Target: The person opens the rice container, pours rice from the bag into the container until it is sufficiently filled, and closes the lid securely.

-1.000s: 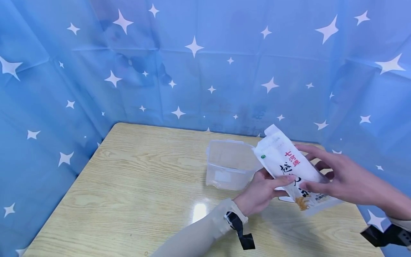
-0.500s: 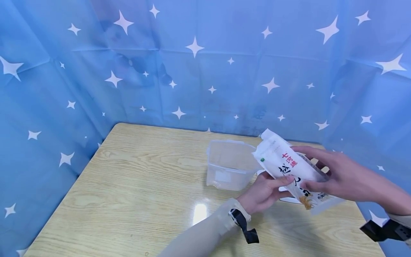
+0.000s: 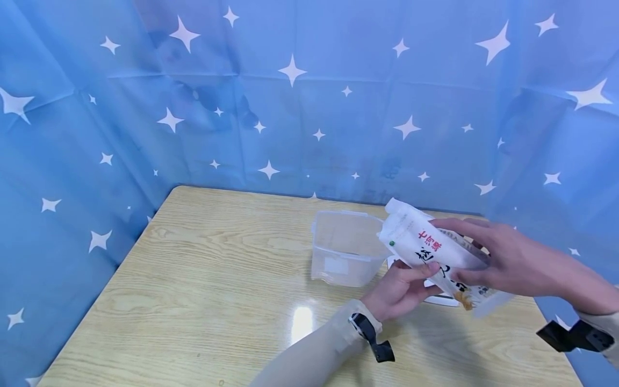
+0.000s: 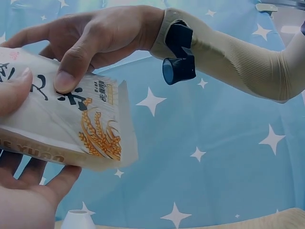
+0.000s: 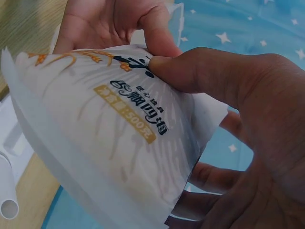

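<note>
A white printed bag of rice [image 3: 411, 236] is held above the right part of the table, tilted, its upper end toward the far left. My left hand [image 3: 398, 287] grips its near-left side, thumb on the printed front. On the opposite side my right hand [image 3: 515, 263] holds the bag, its thumb across the front and its fingers behind. In the left wrist view orange rice ears mark the bag's lower end [image 4: 100, 133]. Just left of the bag's upper end stands a clear plastic container [image 3: 338, 269]. Whether the bag's top is cut cannot be told.
A white object [image 3: 442, 300] with a dark line lies on the table [image 3: 208, 279] beneath the bag, mostly hidden. The right wrist view shows a white tube-like part [image 5: 7, 191] there. A blue star-patterned curtain [image 3: 290, 123] hangs behind and beside the table.
The bag's upper end has shifted left and down a little, closer to the container. My right hand has moved slightly left with it. More of the white object beneath shows.
</note>
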### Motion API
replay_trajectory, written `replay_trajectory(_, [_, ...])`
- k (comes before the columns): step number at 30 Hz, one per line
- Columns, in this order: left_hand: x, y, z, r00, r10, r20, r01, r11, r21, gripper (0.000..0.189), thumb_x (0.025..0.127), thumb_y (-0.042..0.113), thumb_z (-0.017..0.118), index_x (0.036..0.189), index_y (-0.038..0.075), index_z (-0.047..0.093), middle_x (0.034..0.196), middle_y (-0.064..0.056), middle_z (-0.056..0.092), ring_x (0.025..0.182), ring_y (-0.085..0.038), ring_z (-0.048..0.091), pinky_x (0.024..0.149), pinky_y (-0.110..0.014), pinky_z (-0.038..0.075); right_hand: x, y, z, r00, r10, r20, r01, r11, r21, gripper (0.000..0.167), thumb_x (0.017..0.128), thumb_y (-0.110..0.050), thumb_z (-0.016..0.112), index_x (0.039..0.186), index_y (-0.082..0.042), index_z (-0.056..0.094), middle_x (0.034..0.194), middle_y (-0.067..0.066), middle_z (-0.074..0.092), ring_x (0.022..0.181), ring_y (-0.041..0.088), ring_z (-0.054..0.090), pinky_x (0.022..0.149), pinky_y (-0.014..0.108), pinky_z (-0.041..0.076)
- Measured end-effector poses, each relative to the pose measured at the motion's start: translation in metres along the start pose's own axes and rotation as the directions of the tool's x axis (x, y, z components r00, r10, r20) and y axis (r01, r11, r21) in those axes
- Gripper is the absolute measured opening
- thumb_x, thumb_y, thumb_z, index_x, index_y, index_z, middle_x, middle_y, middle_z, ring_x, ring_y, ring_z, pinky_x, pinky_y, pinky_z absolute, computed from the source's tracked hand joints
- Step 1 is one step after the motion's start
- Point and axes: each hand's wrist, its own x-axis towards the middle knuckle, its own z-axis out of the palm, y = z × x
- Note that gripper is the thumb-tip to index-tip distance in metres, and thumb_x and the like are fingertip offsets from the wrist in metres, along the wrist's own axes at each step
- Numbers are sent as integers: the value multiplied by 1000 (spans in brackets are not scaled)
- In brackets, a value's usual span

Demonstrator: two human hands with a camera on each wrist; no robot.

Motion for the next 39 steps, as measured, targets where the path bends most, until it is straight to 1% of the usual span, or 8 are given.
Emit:
replay_trajectory(3, [1,-1,0,1000,10,3,-10,1000,-8,41,106,4,48,141,23,56,139,9,58,132,-14,53,124,-53,35,1,0,-2,1000,13,19,-12,1000,-10,92,77,-18,91,154,-31,43,142,15,57,71,-5,48,51,18,40])
replay_trajectory(5, [2,-3,0,1000,29,5,-28,999,-15,40,106,4,49,141,23,57,139,9,59,133,-14,54,124,-52,36,2,1,-3,1000,11,27,-11,1000,-21,93,76,-19,91,154,-32,42,141,14,58,73,-5,49,52,18,40])
replay_trajectory(10, [3,-5,1,998,67,4,-67,997,-42,40,105,4,51,140,22,58,139,8,60,134,-17,54,123,-52,37,7,1,-6,999,-10,42,12,999,-40,93,75,-22,92,153,-32,44,138,11,61,77,-3,50,55,18,40])
replay_trajectory(14, [4,-5,1,997,72,17,-71,996,-49,42,105,3,49,141,23,56,140,8,59,134,-17,53,124,-52,35,9,0,-9,997,10,75,-6,999,-53,91,75,-23,92,153,-31,44,137,11,61,77,-3,51,57,18,42])
replay_trajectory(20, [5,-3,0,998,53,25,-51,997,-53,42,105,2,47,139,26,56,138,10,59,133,-14,53,126,-51,33,11,-1,-10,995,38,97,-31,997,-68,90,75,-23,92,152,-30,45,137,9,62,78,-1,52,58,18,42])
replay_trajectory(25, [3,-1,0,999,38,19,-38,998,-43,42,106,2,46,137,28,56,137,12,59,134,-13,53,126,-51,33,12,-3,-11,995,21,93,-13,997,-80,91,74,-22,92,152,-30,45,134,8,62,76,-2,50,57,18,41])
replay_trajectory(32, [2,-1,2,998,70,1,-70,997,-27,42,105,3,46,141,24,54,138,9,59,131,-15,54,124,-54,35,14,-4,-12,996,-25,81,34,993,-110,92,73,-19,92,152,-28,46,135,8,62,78,-2,50,60,17,42])
replay_trajectory(39, [2,0,1,998,61,32,-60,998,-37,38,106,6,49,138,27,56,137,11,58,132,-13,53,126,-52,32,15,-6,-12,995,-14,99,26,993,-118,93,73,-20,92,154,-27,45,134,8,62,73,-5,48,58,17,42])
